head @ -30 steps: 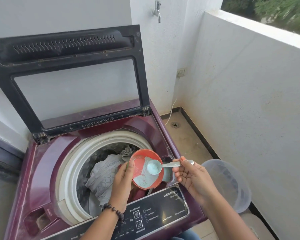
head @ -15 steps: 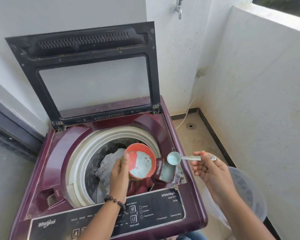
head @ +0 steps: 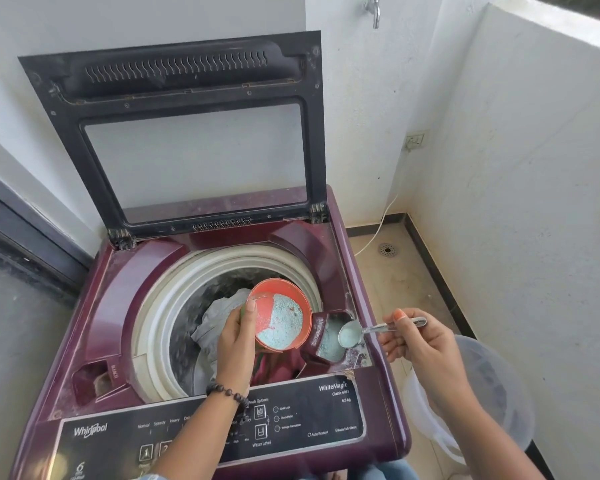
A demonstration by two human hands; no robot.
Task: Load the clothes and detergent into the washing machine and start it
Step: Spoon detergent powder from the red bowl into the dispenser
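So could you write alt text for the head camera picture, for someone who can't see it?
A person's right hand holds a spoon of blue detergent powder over the dispenser tray of an open maroon washing machine, while the left hand grips an orange tub of powder above clothes in the drum.

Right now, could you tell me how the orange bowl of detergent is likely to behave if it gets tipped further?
The orange bowl already leans in the left hand, and its blue powder looks loose, so it would probably slide out quickly. The bowl looks like light, stiff plastic. The clothes directly beneath would likely catch any spill.
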